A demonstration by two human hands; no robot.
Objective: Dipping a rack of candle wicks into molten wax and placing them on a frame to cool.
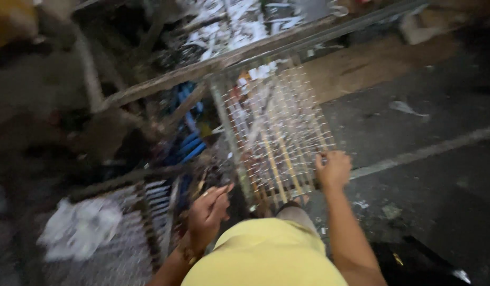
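- Mesh panel [279,132], a wire grid on a metal frame, leans tilted from the long rail [255,50] at 12 o'clock down toward my knees at 6 o'clock; I judge it is propped that way so both hands can reach its lower edge.
- At 8 o'clock, crumpled white paper [78,228] lies on a slatted surface, well apart from the panel.
- My left hand [208,212], at 7 o'clock, sits just beside the panel's left frame bar; fingers curled narrow, seemingly pinching something thin, but blur stops me telling what, or whether it is closed on it.
- Blue strips [189,143] show behind the frame at 10 o'clock.
- My right hand [332,169], at 4 o'clock, grips the panel's right edge, fingers hooked through the wires, likely to steady it.
- Dark pavement [430,185] with a pale line runs at 3 o'clock.
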